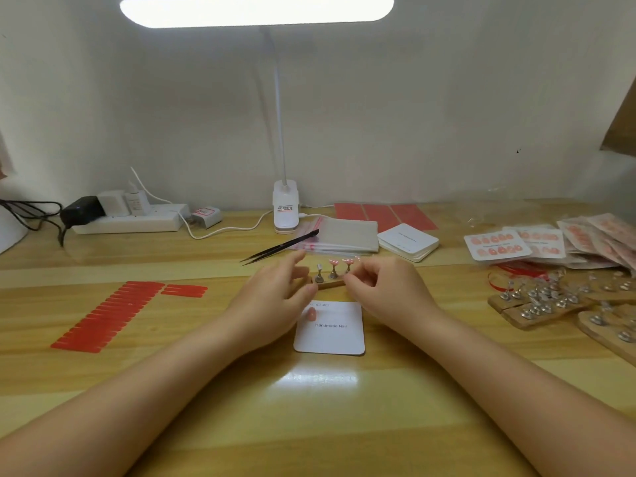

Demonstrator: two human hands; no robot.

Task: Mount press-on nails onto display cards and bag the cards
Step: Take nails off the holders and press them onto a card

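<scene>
Card nearest; L hand fingers loose, R hand pinching at nail stand.

Two bare arms show, with no sleeves. The left hand and the right hand wear no gloves, rings or watch. The fingernails look short and plain.

We have bare table in front of the display card, between our forearms. Beyond it the nail stand, the tweezers and the stack of bags crowd the middle. Red adhesive strips line the left, wooden stands and bagged cards the right.
</scene>
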